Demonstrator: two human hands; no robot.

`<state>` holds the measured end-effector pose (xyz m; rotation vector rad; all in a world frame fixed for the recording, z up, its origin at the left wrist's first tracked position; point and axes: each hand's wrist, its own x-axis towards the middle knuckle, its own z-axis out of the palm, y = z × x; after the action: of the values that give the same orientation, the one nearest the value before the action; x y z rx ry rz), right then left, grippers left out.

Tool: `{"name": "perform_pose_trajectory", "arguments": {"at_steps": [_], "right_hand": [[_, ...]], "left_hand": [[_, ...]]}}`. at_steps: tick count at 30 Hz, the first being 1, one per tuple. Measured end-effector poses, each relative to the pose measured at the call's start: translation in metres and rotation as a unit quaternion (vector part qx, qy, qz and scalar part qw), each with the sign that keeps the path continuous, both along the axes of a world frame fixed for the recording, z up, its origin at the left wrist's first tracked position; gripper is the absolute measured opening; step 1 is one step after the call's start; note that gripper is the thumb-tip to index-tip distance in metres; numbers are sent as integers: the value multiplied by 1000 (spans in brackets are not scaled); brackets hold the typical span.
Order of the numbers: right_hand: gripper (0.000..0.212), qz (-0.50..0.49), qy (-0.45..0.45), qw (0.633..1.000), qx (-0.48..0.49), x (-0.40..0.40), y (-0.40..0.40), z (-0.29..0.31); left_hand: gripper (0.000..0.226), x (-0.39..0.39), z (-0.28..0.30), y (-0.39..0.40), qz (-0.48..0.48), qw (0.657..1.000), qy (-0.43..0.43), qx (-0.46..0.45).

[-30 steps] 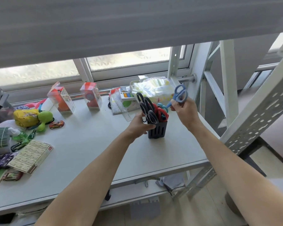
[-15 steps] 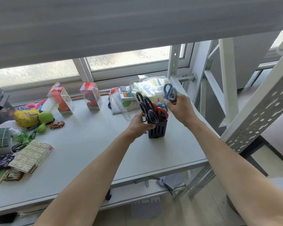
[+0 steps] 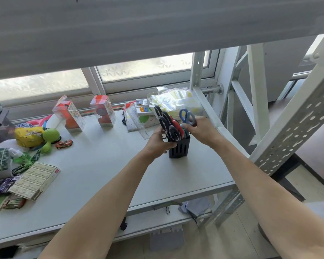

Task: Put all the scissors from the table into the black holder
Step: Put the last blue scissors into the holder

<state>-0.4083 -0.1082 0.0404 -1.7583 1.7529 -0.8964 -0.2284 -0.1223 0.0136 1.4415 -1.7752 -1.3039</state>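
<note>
the right hand [image 3: 202, 130] is clamped on the blue-handled scissors [image 3: 187, 117], fingers pinched just under the finger loops, with the loops standing up above the far right corner of the black holder [image 3: 179, 148]. the blades are hidden behind the hand and the holder's contents, so i cannot tell how far in they are. the left hand [image 3: 160, 143] is wrapped around the holder's left side, closed on it and steadying it on the table [image 3: 105, 171].

scissors like these should be light and stiff, with smooth plastic loops and thin metal blades; the sensible place to hold them is at or just below the loops, points down, as here. the holder looks like a light slotted plastic cup and would probably tip or slide without a bracing hand.

the holder is already crowded: black-handled scissors [image 3: 166, 123] fill its left side, and red-handled scissors [image 3: 177, 126] sit in the middle, with a teal handle barely showing beside them. those handles are the likely obstruction, since the blue pair has to find a gap among them.

just beyond lie a clear ruler [image 3: 142, 128] and a clear plastic bag [image 3: 174, 102]; toy boxes stand along the far edge, and a toy car [image 3: 64, 143] and a flat printed box [image 3: 36, 180] sit well apart to the left. no loose scissors show on the table.
</note>
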Motion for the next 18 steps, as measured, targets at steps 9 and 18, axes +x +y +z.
{"name": "perform_pose_trajectory", "arguments": {"at_steps": [9, 18], "right_hand": [[40, -30, -104, 994, -6, -15, 5, 5], [8, 74, 34, 994, 67, -7, 9, 5]], "left_hand": [[103, 3, -3, 1, 19, 994, -45, -98], [103, -9, 4, 6, 24, 985, 48, -161]]}}
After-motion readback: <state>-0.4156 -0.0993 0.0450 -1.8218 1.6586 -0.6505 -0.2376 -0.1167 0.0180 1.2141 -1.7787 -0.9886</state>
